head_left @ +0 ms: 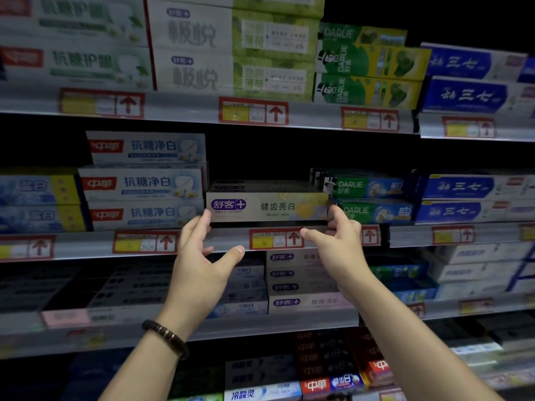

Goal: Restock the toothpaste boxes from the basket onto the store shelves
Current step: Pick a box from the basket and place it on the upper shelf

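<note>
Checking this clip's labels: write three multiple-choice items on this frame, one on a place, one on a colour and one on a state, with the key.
1. What flanks the cream toothpaste box?
A) red-logo boxes on its left, green Darlie boxes on its right
B) dark blue boxes on both sides
C) nothing on either side

2. What colour is its logo?
A) red
B) purple
C) orange

3. Where are the hands?
A) both flat on top of the box
B) both hanging far below it
C) left hand at its left end, right hand at its right end

Key:
1 A: those two stacks stand directly beside it.
2 B: the badge with the plus sign is purple.
3 C: fingertips touch each end and both thumbs are spread below.
</note>
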Available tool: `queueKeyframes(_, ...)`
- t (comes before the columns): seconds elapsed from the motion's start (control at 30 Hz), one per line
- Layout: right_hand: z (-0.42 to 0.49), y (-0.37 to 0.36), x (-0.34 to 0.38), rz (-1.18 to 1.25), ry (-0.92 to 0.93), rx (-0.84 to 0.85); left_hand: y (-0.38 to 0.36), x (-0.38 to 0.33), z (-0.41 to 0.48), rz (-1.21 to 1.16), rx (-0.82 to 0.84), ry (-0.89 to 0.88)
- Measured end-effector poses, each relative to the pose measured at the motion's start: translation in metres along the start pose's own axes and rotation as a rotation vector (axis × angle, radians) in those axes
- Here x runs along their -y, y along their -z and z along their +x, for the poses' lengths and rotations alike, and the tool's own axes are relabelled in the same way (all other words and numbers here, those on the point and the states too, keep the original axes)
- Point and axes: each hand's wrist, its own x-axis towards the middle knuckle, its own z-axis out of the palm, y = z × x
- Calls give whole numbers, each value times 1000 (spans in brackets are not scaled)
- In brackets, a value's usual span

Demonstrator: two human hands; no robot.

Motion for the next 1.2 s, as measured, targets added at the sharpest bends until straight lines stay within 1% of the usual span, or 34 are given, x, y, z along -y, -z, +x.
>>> queueKeyframes(0.23,-1,-3,0,-35,-24,33,1,0,-1,-7,37,39)
queueKeyframes(0.43,-4,-5,-3,-56,-51,52,-7,-1,-7,22,46,28)
queueKeyframes(0.6,-8,-6,-3,-72,-47,49,-12,-2,-9,2,41,12)
queueKeyframes(0.87,-11,-7,-3,-114,-68,80,-8,-4,-10,45,101,27)
queueKeyframes(0.93,-15,-8,-3,-123,-62,89,-7,-5,-10,31,102,11)
queueKeyframes(1.03,-25,-8,-3,-117,-40,95,-6,-10,-12,-22,82,57)
queueKeyframes(1.2,-36,-3,-3,-93,-63,104,-1,-21,-18,3,83,69)
